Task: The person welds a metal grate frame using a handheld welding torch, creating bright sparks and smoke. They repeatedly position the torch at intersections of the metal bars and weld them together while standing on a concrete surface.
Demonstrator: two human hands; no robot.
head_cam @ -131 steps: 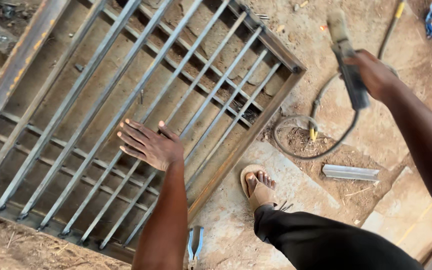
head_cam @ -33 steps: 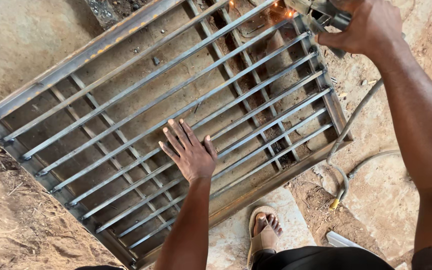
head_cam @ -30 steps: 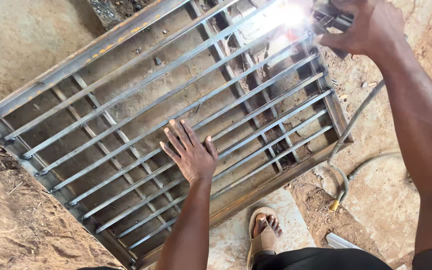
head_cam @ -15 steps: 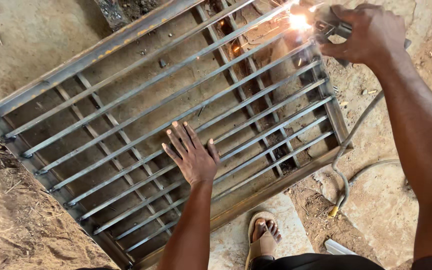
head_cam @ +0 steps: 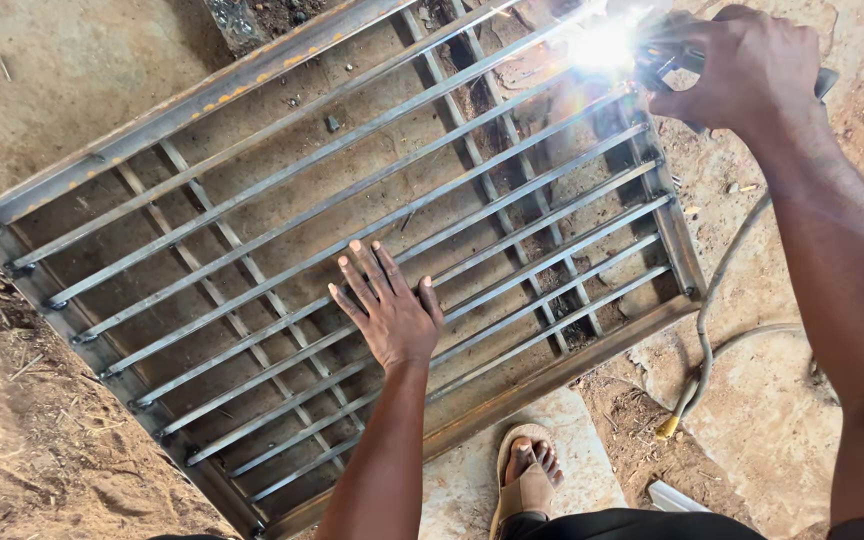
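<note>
Grille (head_cam: 282,250) of steel bars in an angle frame lies flat on the dirt ground (head_cam: 32,440), slanting away from the person. Nearest, a sandalled foot (head_cam: 527,480) stands on a pale slab (head_cam: 462,480) just below the frame's near edge. Beyond it the left hand (head_cam: 390,310) presses palm-down on the middle bars, fingers (head_cam: 357,275) spread flat, gripping nothing. To the right a cable (head_cam: 712,340) curves over the ground up toward the right arm. Farthest, at the frame's far right corner, the right hand (head_cam: 752,65) is closed around a welding holder (head_cam: 672,65), and a bright arc (head_cam: 602,45) burns where a bar meets the frame's end rail.

Judging by how things lie, all the long bars and cross strips are already set in place. The weld now burning sits at the topmost bar of the right end; whether the other joints are finished is too small to tell, so how much welding is left cannot be settled.
</note>
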